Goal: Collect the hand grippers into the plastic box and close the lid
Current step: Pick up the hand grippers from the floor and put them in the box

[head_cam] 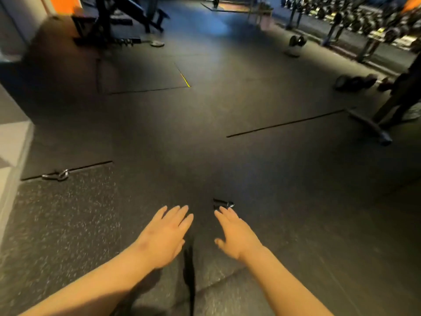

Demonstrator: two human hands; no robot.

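Note:
A black hand gripper (222, 203) lies on the dark rubber gym floor, just beyond the fingertips of my right hand (234, 233). That hand is stretched forward with straight fingers and holds nothing; its fingertips overlap the gripper's near part. My left hand (166, 233) is also extended, palm down, fingers straight, empty, a little left of the gripper. No plastic box is in view.
A metal hook or carabiner (57, 175) lies on the floor at the left. A dark strap (189, 267) runs between my forearms. Dumbbells (355, 82), a rack foot (369, 127) and weight benches (127, 19) stand farther off.

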